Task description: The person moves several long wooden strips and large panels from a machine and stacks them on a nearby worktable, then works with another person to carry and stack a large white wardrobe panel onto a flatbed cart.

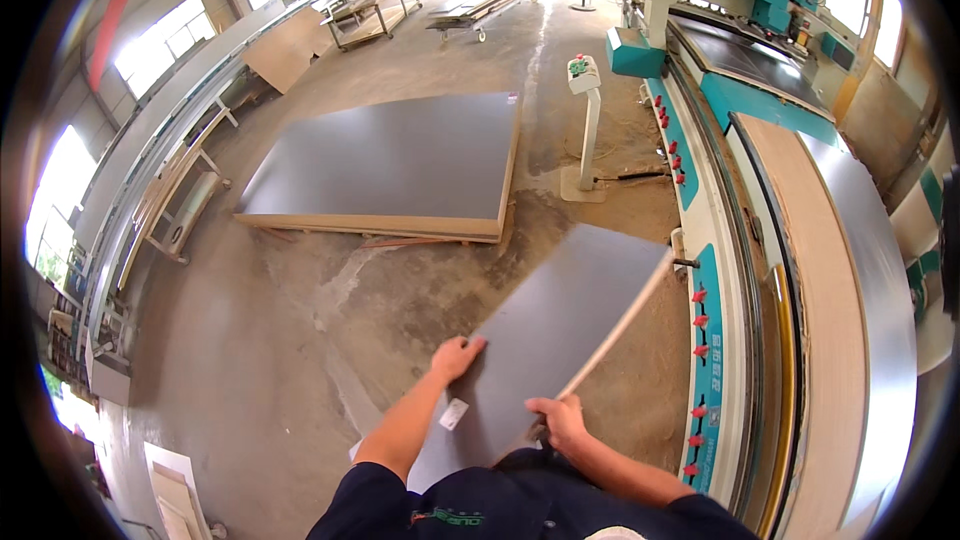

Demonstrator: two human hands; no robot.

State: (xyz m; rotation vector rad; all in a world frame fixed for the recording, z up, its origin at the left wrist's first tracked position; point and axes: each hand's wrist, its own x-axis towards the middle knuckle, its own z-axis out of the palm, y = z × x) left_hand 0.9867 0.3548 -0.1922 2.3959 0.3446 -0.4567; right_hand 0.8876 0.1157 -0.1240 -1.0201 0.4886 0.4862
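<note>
A long grey laminated board [560, 305] with a pale cut edge slants in front of my body, its far end by the machine's side. My left hand [458, 357] grips its left edge, fingers bent over the rim. On the opposite long edge, my right hand [562, 420] is closed round the board, thumb on the grey face and the other fingers partly hidden. A small white label [454, 414] sticks to the board near my left forearm. The board's near end is partly hidden by my dark shirt.
A stack of grey panels [390, 155] lies low on the floor ahead. To the right runs a long teal and white machine [705, 340] with red knobs. A control pedestal [590, 125] stands before it. Carts [185, 200] line the left wall; a trolley [480, 10] stands far back.
</note>
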